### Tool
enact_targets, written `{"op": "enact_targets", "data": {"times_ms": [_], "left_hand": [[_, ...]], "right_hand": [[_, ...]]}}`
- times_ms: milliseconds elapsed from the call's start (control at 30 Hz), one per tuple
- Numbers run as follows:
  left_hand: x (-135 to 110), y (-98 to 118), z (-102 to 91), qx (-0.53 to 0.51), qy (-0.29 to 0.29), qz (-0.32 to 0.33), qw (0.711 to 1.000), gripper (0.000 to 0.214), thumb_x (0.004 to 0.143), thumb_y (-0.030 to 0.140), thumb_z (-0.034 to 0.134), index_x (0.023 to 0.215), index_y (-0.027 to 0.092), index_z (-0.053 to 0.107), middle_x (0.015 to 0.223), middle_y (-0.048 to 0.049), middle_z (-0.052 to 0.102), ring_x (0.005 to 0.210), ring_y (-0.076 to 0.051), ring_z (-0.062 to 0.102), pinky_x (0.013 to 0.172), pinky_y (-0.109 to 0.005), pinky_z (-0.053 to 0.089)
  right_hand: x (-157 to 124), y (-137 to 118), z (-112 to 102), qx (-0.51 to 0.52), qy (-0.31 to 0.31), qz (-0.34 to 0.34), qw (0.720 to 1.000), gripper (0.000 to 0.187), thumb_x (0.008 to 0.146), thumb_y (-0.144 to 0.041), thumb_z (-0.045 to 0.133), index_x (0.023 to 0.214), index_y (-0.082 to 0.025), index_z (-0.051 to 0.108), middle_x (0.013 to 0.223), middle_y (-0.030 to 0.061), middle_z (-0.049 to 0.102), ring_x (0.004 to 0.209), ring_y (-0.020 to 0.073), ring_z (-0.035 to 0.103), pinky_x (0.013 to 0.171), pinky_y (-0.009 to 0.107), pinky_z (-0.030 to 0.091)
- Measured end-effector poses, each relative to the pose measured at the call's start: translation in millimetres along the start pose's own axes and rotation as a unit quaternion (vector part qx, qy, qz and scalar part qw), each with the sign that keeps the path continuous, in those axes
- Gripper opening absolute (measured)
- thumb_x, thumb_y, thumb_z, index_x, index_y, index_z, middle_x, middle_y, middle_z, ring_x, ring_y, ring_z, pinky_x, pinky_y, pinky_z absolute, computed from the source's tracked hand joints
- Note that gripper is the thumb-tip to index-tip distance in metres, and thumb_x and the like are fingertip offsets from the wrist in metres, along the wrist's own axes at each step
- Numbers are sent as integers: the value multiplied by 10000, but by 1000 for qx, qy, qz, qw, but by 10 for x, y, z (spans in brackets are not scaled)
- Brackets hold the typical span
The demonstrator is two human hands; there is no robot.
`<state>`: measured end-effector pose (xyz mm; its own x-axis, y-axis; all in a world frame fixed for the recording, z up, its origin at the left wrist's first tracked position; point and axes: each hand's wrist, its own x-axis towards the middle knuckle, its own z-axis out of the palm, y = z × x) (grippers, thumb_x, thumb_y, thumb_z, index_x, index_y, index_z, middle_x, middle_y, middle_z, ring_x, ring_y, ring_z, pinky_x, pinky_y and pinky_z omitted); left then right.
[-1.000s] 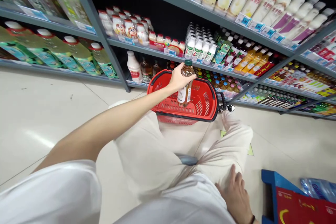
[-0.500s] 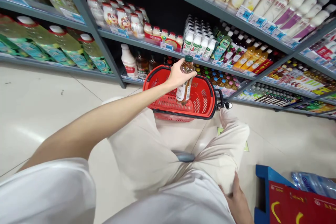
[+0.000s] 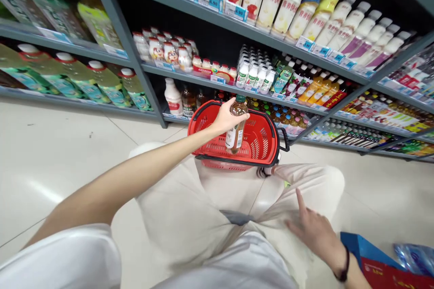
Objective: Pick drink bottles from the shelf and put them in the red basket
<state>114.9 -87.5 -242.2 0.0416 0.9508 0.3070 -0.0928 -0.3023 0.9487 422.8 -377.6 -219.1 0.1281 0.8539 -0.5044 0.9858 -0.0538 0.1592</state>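
My left hand (image 3: 226,119) is stretched out and closed round the top of a small bottle (image 3: 235,131) of brown drink with a green cap and white label. The bottle hangs upright inside a red plastic shopping basket (image 3: 262,143) that stands on the floor in front of my knees. My right hand (image 3: 313,230) lies flat on my right thigh, fingers spread, holding nothing; a dark band circles its wrist. I am crouched in light trousers and a white top.
Grey store shelves (image 3: 217,80) full of drink bottles run across the back, with price tags along their edges. Large green bottles (image 3: 101,81) fill the left shelf. A blue and red crate (image 3: 379,266) with packed water stands at bottom right. Pale tiled floor (image 3: 50,153) lies to the left.
The bottle in my left hand has sunk lower into the red basket. My right hand has slid forward along my thigh and spread its fingers. The view has tilted.
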Motion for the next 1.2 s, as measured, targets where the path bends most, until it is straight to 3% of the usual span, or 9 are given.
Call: {"op": "enact_targets", "data": {"times_ms": [100, 233, 400, 500, 600, 700, 900, 1100, 1200], "left_hand": [[-36, 41, -22, -5, -8, -17, 1000, 524, 664, 331, 867, 1117, 129, 698, 1071, -95, 755, 940, -236, 716, 893, -367, 592], [-44, 126, 0, -31, -8, -32, 999, 511, 677, 333, 885, 1109, 138, 693, 1061, -80, 755, 930, -206, 719, 906, -335, 577], [159, 203, 53, -123, -28, -76, 989, 604, 721, 346, 902, 1228, 153, 637, 1128, -100, 751, 925, -210, 740, 850, -337, 598], [444, 142, 20, -169, 19, -74, 983, 620, 715, 387, 911, 1219, 166, 628, 1169, -106, 752, 916, -220, 751, 833, -348, 609], [723, -11, -105, -211, 67, -61, 973, 592, 715, 432, 913, 1160, 170, 624, 1154, -113, 756, 899, -248, 764, 822, -387, 622], [843, -240, -262, -218, 78, -59, 971, 623, 730, 409, 923, 1222, 194, 606, 1224, -113, 742, 1054, -274, 756, 950, -415, 599], [741, -674, -367, -195, 88, -129, 968, 607, 719, 319, 950, 1223, 201, 632, 1195, -86, 740, 1041, -230, 744, 965, -375, 578], [770, -674, -459, -299, 87, -164, 936, 567, 704, 297, 939, 1183, 194, 652, 1077, -58, 752, 918, -217, 759, 844, -342, 615], [778, -620, -534, -344, 78, -158, 922, 572, 723, 337, 898, 1213, 208, 632, 1114, -72, 763, 941, -242, 766, 830, -358, 629]], "right_hand": [[665, -186, -475, 158, 20, -174, 972, 738, 1047, -401, 501, 1677, -108, 252, 1183, 184, 735, 1120, 330, 714, 966, 456, 522], [1630, -686, -778, 451, -12, -324, 831, 668, 1026, -532, 551, 1547, -132, 426, 1205, 139, 709, 1134, 241, 677, 1029, 392, 509], [2471, -1318, -1112, 685, -290, -315, 590, 673, 1076, -673, 289, 1308, -130, 614, 1131, 144, 738, 1039, 252, 716, 908, 389, 584], [2789, -1549, -1337, 679, -414, -316, 518, 796, 1067, -714, 140, 1223, -130, 659, 1018, 149, 763, 909, 268, 747, 784, 397, 623], [3083, -1676, -1459, 672, -422, -319, 518, 872, 996, -839, 211, 1148, -121, 683, 905, 151, 764, 742, 274, 740, 583, 370, 614], [3354, -1730, -1399, 696, -320, -315, 560, 840, 845, -928, 517, 1054, -134, 698, 785, 102, 745, 588, 235, 680, 478, 326, 562], [3500, -1833, -1083, 692, -93, -291, 654, 606, 784, -685, 844, 1076, -169, 717, 1042, 81, 775, 926, 237, 710, 838, 332, 582], [3389, -1855, -1079, 687, -136, -302, 647, 505, 847, -507, 876, 1203, -207, 680, 1178, 85, 744, 1020, 228, 693, 883, 323, 568], [3390, -1821, -1079, 693, -264, -324, 587, 489, 894, -591, 803, 1185, -212, 696, 1091, 90, 749, 909, 216, 710, 706, 279, 570]]}}
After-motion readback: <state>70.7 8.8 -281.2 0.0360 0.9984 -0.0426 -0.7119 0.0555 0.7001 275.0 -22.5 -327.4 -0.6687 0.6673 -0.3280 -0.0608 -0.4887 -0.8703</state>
